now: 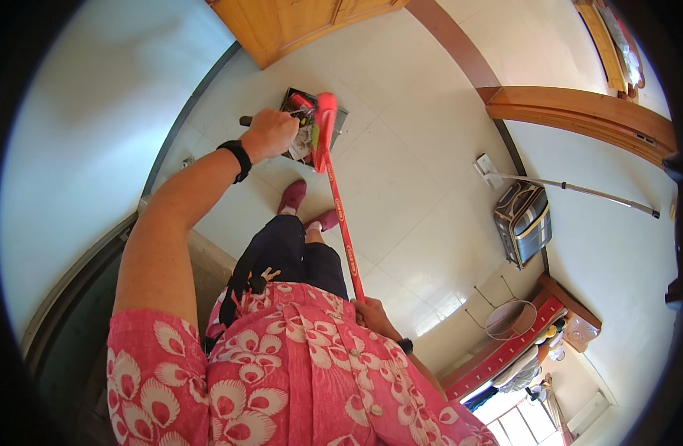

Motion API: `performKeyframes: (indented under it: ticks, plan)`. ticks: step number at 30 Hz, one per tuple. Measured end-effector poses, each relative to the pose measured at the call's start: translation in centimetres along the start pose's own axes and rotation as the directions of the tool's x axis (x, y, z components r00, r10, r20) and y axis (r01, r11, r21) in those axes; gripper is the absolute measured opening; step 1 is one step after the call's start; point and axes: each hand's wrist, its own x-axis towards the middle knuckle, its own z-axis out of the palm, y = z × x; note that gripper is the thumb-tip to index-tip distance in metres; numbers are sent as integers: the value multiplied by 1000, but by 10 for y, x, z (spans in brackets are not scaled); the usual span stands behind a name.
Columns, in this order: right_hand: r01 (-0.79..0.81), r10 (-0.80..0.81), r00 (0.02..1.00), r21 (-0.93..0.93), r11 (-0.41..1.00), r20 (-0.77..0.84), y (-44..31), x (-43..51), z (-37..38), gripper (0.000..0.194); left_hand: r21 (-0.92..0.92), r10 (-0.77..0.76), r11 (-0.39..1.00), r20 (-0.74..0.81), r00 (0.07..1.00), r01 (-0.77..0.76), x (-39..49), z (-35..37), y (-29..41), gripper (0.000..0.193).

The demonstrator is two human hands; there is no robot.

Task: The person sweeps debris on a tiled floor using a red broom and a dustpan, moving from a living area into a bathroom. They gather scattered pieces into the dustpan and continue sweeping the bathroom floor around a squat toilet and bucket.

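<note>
My left hand (271,134) is closed around a tool with a dark handle (245,120); a thin metal part runs from the fist to the broom's red head (325,125). Low by my waist, my right hand (375,316) grips the broom's red handle (344,223), which slants up to that head. The head is partly blurred, so its bristles cannot be made out. Beneath the left hand and the head, a dark open container (338,128) on the floor holds a red item (301,101) and pale crumpled material (301,144).
My feet in dark red shoes (293,195) stand just below the container. A wooden door (297,28) is at the top. To the right are a plaid suitcase (522,223), a long-handled mop (489,170) against the wall and a round wire stand (511,320).
</note>
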Motion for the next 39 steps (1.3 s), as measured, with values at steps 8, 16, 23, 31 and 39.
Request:
performKeyframes:
  ticks: [8, 16, 23, 31, 39]
  plan:
    - [46, -53, 959, -32, 998, -279, 60, -45, 25, 24, 10, -64, 998, 23, 998, 64, -76, -10, -26, 11]
    - [91, -159, 902, -182, 979, -402, 10, 20, 3, 26, 14, -22, 1000, -24, 999, 22, -93, -12, -23, 10]
    - [56, -54, 997, 38, 998, -56, 8, 12, 42, 29, -44, -37, 998, -43, 998, 35, -80, -2, -20, 12]
    - [55, -81, 983, -159, 986, -164, 9, -45, 46, 24, -9, -31, 999, -18, 999, 31, -77, 2, -23, 11]
    - [100, -98, 994, 64, 993, -38, -23, 7, 34, 30, 3, -43, 999, -35, 998, 43, -59, -26, -4, 12]
